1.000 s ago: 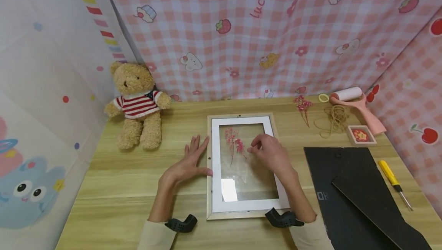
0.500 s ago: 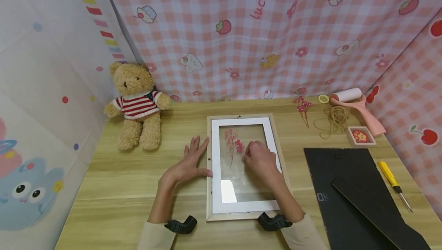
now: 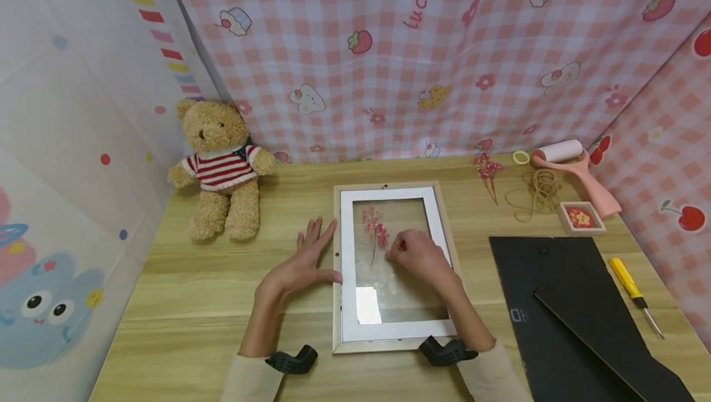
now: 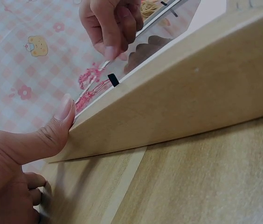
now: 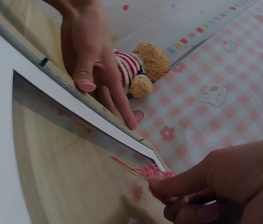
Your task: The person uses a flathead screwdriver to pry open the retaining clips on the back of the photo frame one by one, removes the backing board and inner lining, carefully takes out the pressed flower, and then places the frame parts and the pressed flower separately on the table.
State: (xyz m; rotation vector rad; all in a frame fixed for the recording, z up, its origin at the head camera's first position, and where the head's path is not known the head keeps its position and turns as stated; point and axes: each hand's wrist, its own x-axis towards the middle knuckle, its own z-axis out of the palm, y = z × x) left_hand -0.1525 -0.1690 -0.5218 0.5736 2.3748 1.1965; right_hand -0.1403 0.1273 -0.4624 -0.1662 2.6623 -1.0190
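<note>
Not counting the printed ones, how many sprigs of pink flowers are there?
3 visible: one sprig on the glass, a second sprig beside it at the right hand, and a third sprig on the table near the string. Overlap may hide more.

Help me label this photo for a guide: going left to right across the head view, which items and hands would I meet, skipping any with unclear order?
Teddy bear, left hand, white-bordered frame, pink flower sprig on the table, twine, small square box, yellow-handled screwdriver.
</note>
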